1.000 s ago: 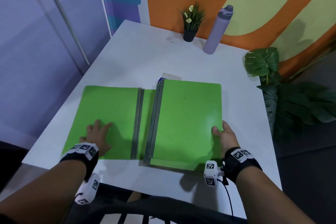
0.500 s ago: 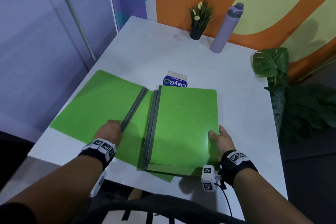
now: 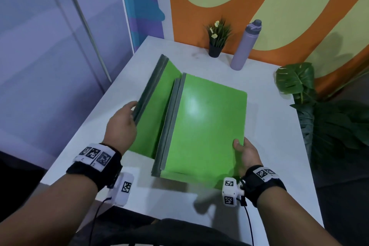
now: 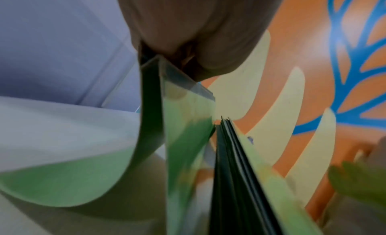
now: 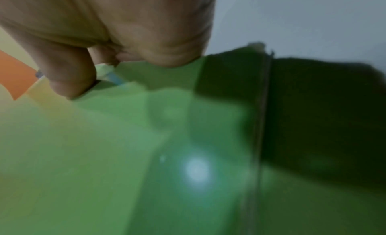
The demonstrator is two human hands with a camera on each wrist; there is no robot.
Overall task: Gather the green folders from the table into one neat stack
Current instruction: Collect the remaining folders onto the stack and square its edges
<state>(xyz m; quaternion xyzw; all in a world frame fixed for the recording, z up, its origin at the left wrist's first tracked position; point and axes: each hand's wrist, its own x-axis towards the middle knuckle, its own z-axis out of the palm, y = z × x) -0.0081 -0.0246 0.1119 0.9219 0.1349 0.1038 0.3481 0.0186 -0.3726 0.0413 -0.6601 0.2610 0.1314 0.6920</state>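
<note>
Room: mural wall (image 3: 199,16) of orange and pale yellow at the far side, plain lilac panels to the left, leafy plants (image 3: 323,118) on the floor to the right.
Surface: white table (image 3: 269,146), its near edge by the person, its left edge close under the raised folder.
Stack: green folders (image 3: 203,126) piled right of centre, grey spines to the left, edges not yet flush; the near end looks lifted off the table, a shadow showing beneath.
Loose folder: tilted folder (image 3: 153,110) just left of the stack, spine edge raised, lower edge down by the stack's spines.
Far items: purple bottle (image 3: 245,46) and small potted plant (image 3: 217,40) near the wall, well apart from the folders.
Left hand: left hand (image 3: 121,126) curled around the raised spine (image 4: 179,77) of the tilted folder, fingers behind it, thumb in front.
Right hand: right hand (image 3: 245,154) pinching the stack's near right corner, thumb (image 5: 69,73) on top, fingers hidden underneath.
Handling: probably light, thin covers that bow when held by one edge, and glossy enough to slide over each other; the stiff spine is the surest hold.
Next move: likely tipping the folder over onto the stack, then squaring the spines.
Room to move: open table beyond the stack and to its right; little margin at the left edge, where a dropped cover could slip off.
</note>
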